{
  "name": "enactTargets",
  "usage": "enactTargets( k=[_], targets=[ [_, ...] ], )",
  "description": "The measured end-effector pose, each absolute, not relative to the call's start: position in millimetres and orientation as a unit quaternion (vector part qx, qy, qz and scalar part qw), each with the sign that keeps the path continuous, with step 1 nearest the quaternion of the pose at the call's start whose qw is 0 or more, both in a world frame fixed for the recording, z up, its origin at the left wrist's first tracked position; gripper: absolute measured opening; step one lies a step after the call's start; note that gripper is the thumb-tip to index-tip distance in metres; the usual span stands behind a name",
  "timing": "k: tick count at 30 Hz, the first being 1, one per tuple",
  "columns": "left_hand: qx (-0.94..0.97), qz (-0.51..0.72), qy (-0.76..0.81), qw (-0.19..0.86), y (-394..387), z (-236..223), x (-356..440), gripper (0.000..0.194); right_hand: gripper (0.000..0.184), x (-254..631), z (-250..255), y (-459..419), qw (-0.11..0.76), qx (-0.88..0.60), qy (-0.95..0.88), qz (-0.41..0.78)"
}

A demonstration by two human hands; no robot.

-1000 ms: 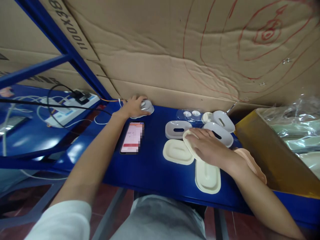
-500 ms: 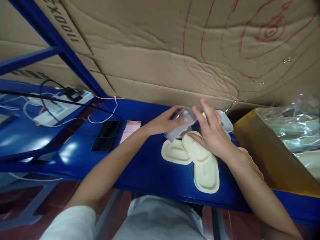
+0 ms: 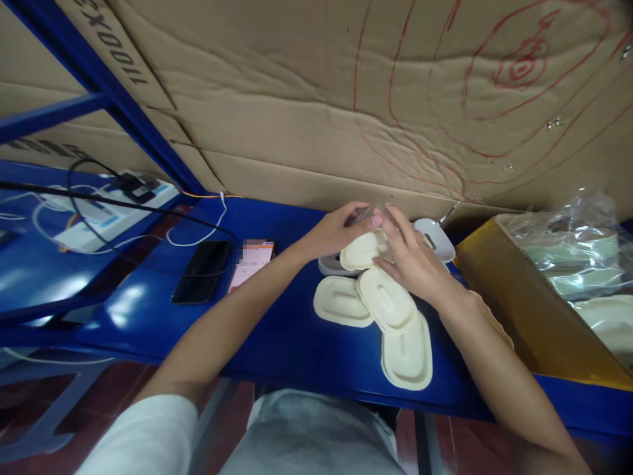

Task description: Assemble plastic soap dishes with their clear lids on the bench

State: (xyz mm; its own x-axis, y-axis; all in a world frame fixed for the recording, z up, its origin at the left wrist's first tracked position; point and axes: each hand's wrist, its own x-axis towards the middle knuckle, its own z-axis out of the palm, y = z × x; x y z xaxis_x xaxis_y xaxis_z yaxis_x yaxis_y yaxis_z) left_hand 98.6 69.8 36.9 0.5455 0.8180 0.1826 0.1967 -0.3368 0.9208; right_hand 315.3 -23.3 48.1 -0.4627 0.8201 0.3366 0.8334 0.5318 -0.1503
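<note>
Outside the single box (image 3: 499, 290), four cream trays (image 3: 387, 300) can be counted; at least two grey dishes (image 3: 439, 241), partly hidden; two hands (image 3: 339, 231). Two phones (image 3: 200, 272) show as well; one white power strip (image 3: 82, 232).

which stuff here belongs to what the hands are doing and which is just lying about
Seems in use:
cream tray between the left hand and right hand
overlapping cream trays
lit phone, perhaps a timer

Seems just lying about:
dark phone
power strip
</note>
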Motion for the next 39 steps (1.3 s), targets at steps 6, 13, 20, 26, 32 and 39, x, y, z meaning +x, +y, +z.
enactTargets(
  k=[6, 13, 20, 26, 32, 39],
  targets=[
    [0.755, 0.348, 0.399, 0.386, 82.6, 35.3, 102.6, 0.073, 0.092, 320.7, 47.2, -23.5, 0.159, -0.523, -0.837, 0.002],
    [0.806, 0.275, 0.412, 0.326, 76.3, 29.5, 110.8, 0.075, 0.037, 338.4, 72.7, -24.1, 0.136, -0.5, -0.855, 0.029],
    [0.84, 0.253, 0.366, 0.311, 66.1, 25.5, 116.2, 0.069, 0.023, 363.0, 102.0, -32.0, 0.111, -0.581, -0.805, 0.047],
    [0.848, 0.268, 0.331, 0.316, 67.2, 21.0, 113.9, 0.069, 0.02, 374.8, 111.4, -33.6, 0.13, -0.645, -0.753, 0.022],
    [0.879, 0.271, 0.305, 0.248, 59.5, 19.8, 117.4, 0.066, 0.021, 379.8, 110.5, -32.0, 0.136, -0.676, -0.724, -0.027],
    [0.763, 0.382, 0.269, 0.447, 53.8, 20.7, 131.2, 0.086, 0.025, 360.2, 92.7, -26.1, 0.16, -0.612, -0.77, -0.089]
  ],
)
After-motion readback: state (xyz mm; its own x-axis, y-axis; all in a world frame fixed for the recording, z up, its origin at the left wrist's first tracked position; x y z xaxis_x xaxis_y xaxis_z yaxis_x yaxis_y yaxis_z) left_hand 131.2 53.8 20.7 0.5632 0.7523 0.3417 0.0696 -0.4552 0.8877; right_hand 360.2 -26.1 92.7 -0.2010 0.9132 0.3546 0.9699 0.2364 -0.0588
